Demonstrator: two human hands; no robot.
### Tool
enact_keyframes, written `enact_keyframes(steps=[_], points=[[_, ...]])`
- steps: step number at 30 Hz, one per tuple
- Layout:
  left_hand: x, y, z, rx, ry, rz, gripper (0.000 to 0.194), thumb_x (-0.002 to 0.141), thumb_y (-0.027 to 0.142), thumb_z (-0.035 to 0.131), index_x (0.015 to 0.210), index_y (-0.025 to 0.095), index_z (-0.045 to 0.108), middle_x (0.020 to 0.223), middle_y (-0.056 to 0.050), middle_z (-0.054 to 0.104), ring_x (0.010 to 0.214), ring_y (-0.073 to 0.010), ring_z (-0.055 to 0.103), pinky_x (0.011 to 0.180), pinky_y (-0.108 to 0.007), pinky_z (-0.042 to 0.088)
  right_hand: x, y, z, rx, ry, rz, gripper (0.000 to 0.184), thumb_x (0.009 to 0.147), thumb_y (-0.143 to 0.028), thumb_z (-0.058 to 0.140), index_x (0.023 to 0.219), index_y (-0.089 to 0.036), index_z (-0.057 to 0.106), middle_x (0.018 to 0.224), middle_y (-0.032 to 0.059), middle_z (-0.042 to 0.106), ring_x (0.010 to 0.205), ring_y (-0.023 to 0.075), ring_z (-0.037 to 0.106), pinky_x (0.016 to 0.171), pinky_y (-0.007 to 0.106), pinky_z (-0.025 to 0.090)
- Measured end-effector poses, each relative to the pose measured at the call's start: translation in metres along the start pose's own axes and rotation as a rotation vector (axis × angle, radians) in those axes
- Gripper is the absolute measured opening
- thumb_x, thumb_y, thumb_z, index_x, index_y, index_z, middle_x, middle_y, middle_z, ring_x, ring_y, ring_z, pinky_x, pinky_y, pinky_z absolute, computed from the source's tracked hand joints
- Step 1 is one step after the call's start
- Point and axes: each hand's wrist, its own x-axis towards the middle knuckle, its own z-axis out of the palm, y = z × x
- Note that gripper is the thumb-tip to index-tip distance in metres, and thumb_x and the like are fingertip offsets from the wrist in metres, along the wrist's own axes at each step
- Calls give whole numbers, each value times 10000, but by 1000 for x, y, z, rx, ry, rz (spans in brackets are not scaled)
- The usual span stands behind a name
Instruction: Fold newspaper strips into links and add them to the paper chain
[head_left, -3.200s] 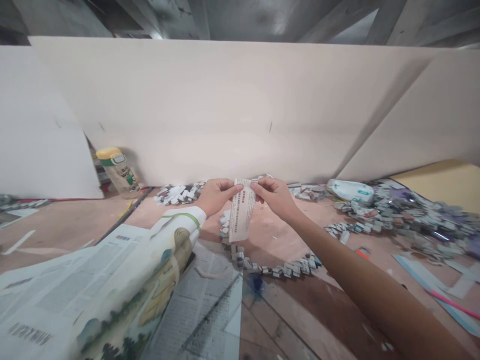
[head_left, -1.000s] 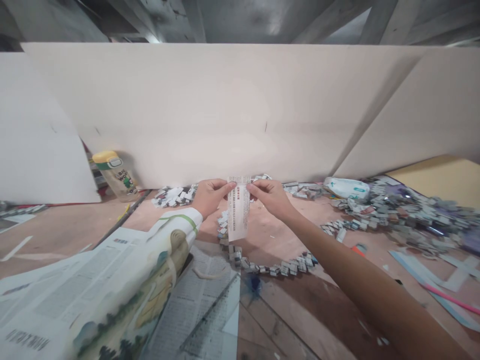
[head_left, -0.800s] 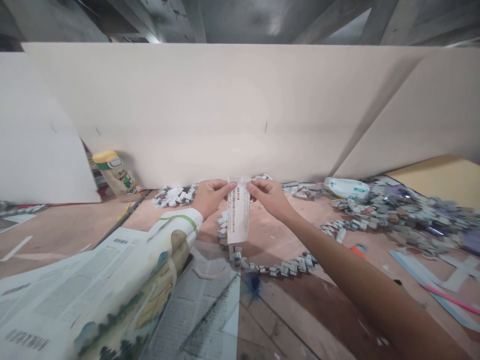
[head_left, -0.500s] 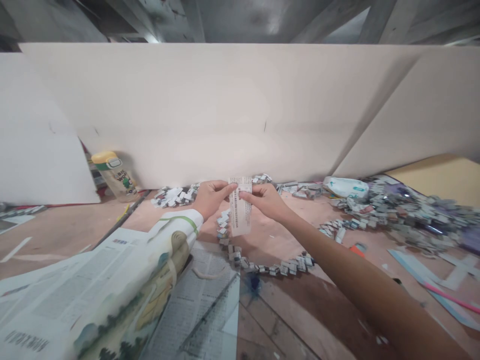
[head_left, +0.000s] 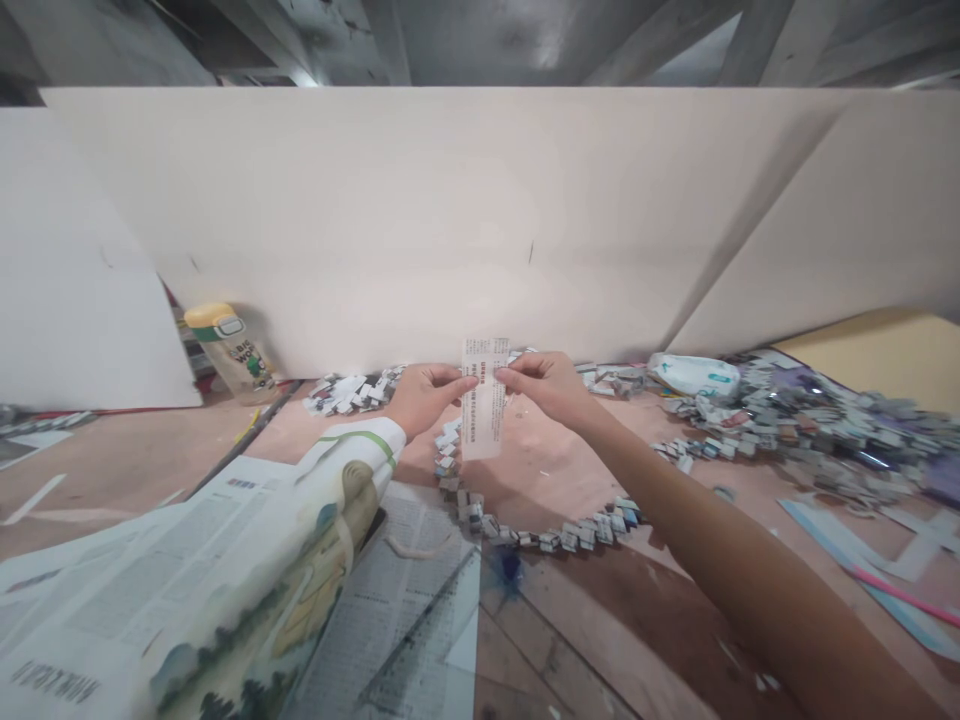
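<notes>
A strip of printed newspaper (head_left: 484, 415) hangs upright between my hands in the middle of the head view. My left hand (head_left: 429, 400) pinches its left edge between thumb and fingers. On the opposite edge, my right hand (head_left: 546, 388) grips the strip the same way, near its upper part. Below and behind the strip, a chain of folded paper links (head_left: 581, 533) curves across the pinkish tabletop (head_left: 544, 480).
Newspaper sheets (head_left: 405, 600) lie under my left sleeve. To the right are a large heap of folded paper pieces (head_left: 817, 425), a white packet (head_left: 694, 375) and a pink stick (head_left: 904, 597). A yellow-lidded bottle (head_left: 238, 355) leans against the white board (head_left: 480, 220).
The paper strip has risen slightly and shifted right. My right hand has moved up a little and its grip is now nearer the strip's right edge. My left hand has barely moved.
</notes>
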Motion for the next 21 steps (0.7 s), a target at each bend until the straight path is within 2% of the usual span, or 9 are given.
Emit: enact_keyframes(steps=[5,7,10,12,15,17,21], points=[[2,-3,-2,-26,53,-12,278,704,419,735,732,143,725,722,-56,717,617,-143,629,618,-270,529,2,1,-13,112,97,10,313,756,-460,671,714,-151,688,658,44,663,595,132,558,592,269,467],[1,-1,0,-28,36,-15,272,698,411,740,725,140,726,721,-59,719,615,-143,628,615,-269,527,1,1,-8,107,25,8,323,764,-470,660,755,-149,698,699,49,673,629,140,574,610,271,472],[-2,2,3,-26,-9,-17,280,678,411,754,700,133,726,699,-59,715,618,-149,629,619,-268,524,-2,0,6,112,-171,4,319,750,-467,675,801,-153,710,753,39,682,709,164,608,667,284,486],[-3,3,2,-33,-15,-18,298,675,428,754,705,133,725,690,-55,711,620,-153,628,626,-272,524,-4,0,13,76,-218,5,328,749,-478,670,728,-152,702,679,18,657,678,167,600,634,279,475],[-1,3,-2,2,14,3,322,677,452,748,703,132,718,662,-49,696,597,-147,612,599,-265,510,-4,0,11,-38,-191,-6,387,755,-494,653,579,-149,647,533,-10,562,556,136,531,526,250,400],[1,1,-6,39,35,18,326,681,453,746,695,130,715,645,-50,688,588,-146,606,582,-260,501,-3,1,4,-50,-165,-16,375,757,-485,653,592,-149,654,552,-3,579,558,128,526,531,248,394],[3,-2,-8,25,53,-6,312,690,440,740,721,131,723,679,-63,702,610,-156,624,582,-270,514,-2,4,-3,69,-75,6,323,761,-465,650,689,-154,699,671,47,670,644,147,591,604,265,454]])
